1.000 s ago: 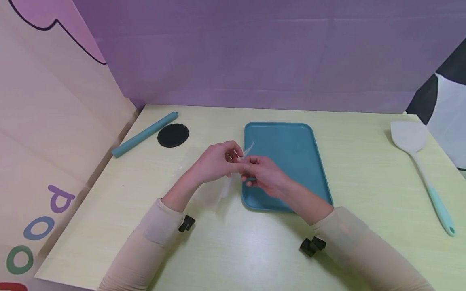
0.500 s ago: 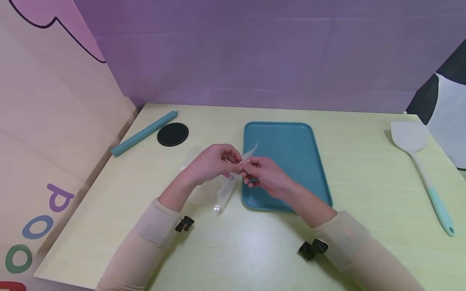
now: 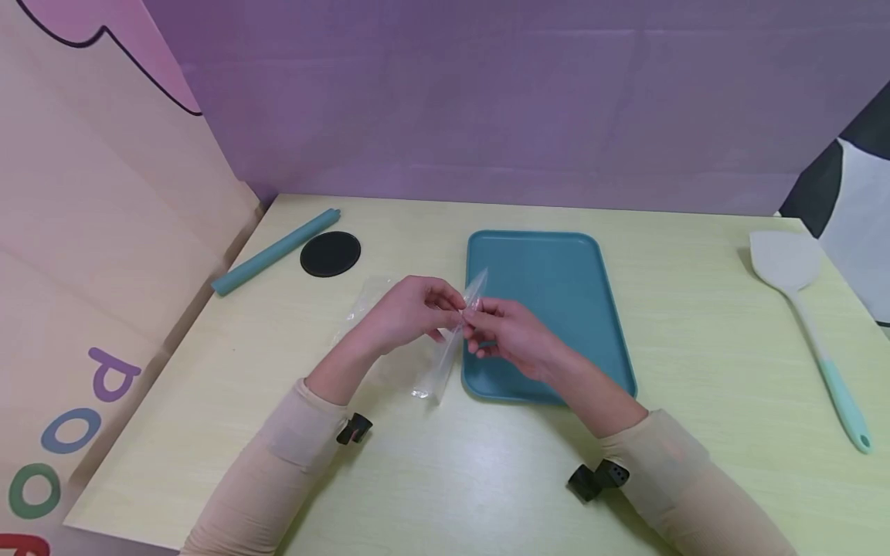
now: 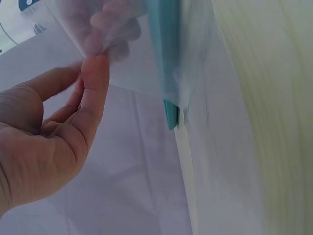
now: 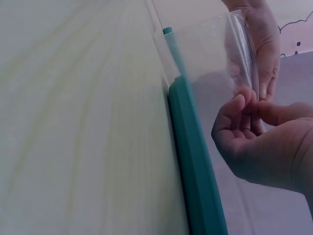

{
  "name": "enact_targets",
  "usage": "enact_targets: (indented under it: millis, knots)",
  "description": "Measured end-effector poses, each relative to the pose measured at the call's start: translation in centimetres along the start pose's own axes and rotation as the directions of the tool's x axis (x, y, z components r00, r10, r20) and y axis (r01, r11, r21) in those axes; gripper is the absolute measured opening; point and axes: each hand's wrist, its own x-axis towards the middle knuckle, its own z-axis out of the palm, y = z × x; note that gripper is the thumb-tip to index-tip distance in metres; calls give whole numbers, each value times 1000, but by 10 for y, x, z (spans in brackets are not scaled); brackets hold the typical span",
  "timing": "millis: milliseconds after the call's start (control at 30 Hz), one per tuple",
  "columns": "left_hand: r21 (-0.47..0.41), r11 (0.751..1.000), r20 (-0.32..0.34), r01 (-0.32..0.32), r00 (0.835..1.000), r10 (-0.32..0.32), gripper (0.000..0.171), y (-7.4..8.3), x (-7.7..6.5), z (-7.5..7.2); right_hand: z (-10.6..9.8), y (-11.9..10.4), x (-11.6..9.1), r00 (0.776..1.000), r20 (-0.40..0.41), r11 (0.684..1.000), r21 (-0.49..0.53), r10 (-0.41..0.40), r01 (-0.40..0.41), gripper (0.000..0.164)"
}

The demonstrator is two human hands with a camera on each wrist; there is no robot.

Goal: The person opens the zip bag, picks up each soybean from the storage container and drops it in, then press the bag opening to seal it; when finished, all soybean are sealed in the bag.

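A clear plastic bag hangs upright between my hands, at the left edge of a blue tray. My left hand pinches the bag's top edge between thumb and fingertips. Facing it, my right hand pinches the same edge, with fingertips nearly touching the left ones. In the right wrist view, the clear sheet spreads away from my right hand, its edge bunched in folds. The left wrist view shows my right fingers blurred behind the film, beyond my left hand.
Another piece of clear plastic lies left of my left hand. Farther left are a black round disc and a teal rod. A large spatula with a pale green handle lies at the right of the table.
The bag's lower end has come into view below my left hand and spread wider. Its upper tip has shifted beside the fingertips. Both hands have stayed almost in place.
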Motion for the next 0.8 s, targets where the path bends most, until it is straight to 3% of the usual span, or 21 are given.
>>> enact_targets:
  millis: [467, 800]
  knots:
    - [-115, 990, 69, 82, 995, -74, 18, 0, 0, -3, 1, 2, -1, 992, 88, 996, 11, -92, 91, 17]
    - [-271, 955, 79, 121, 992, -103, 24, -4, 2, -3, 1, -1, -4, 979, 132, 986, 76, -157, 148, 18]
